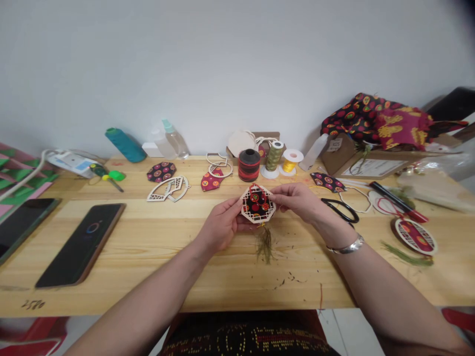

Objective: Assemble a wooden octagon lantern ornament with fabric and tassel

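Between my two hands is an octagonal pendant (257, 205) with a pale wooden lattice frame over dark patterned fabric. A red cord lies across its top, and a green tassel (264, 244) hangs from its lower edge. My left hand (223, 222) pinches the pendant's left side, thumb in front and fingers underneath. On the upper right edge, my right hand (297, 200) grips it between thumb and fingers. Black-handled scissors (340, 210) lie just beside my right wrist, partly hidden by it.
Thread spools (249, 165) stand along the back. Wooden frames (168, 189) and fabric pieces (161, 171) lie behind my left hand. A finished oval pendant (414, 236) and a cardboard box (365, 160) with fabric are at right. Phones (81, 244) lie at left.
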